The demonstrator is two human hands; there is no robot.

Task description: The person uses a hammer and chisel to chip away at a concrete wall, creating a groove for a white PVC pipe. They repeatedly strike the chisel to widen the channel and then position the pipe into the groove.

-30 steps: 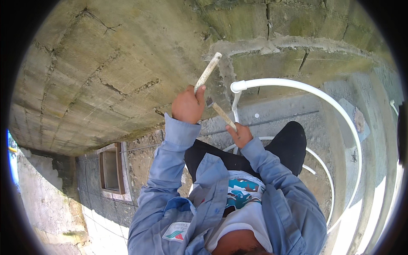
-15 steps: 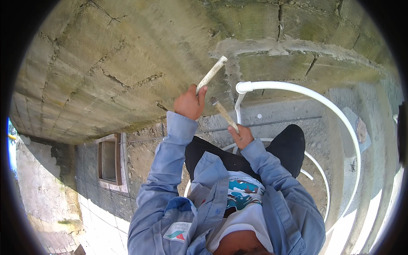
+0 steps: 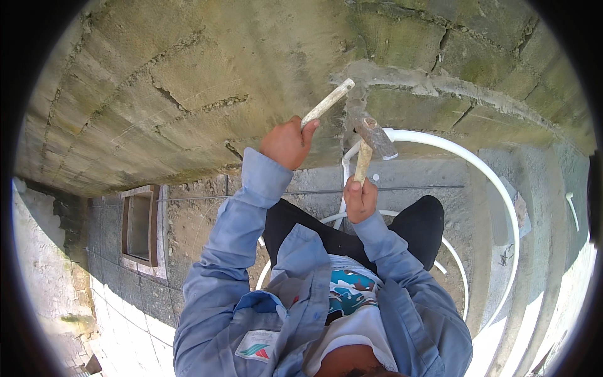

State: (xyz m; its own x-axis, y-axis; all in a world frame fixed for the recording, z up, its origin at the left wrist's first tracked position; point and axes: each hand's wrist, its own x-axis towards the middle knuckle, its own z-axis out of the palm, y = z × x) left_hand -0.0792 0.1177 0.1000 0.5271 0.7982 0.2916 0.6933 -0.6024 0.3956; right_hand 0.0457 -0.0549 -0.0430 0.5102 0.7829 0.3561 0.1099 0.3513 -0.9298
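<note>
White pipe (image 3: 433, 140) in the head view sweeps right from behind the hammer (image 3: 375, 138), whose handle the right hand (image 3: 361, 202) clasps; whether hammer and pipe touch, I cannot tell. Left of the hammer, across a narrow gap, the left hand (image 3: 286, 144) is wrapped round a pale bar (image 3: 328, 103), its free end above and left of the hammer. Block wall (image 3: 188, 69) spreads open to the hammer's left, rough ground (image 3: 198, 220) lies below, and a wooden frame (image 3: 153, 229) sits well apart at lower left.

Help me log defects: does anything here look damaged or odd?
Yes: the wall has dark, ragged gaps, one up and left of the left hand, another at upper right, breaking its otherwise smoother surface.
</note>
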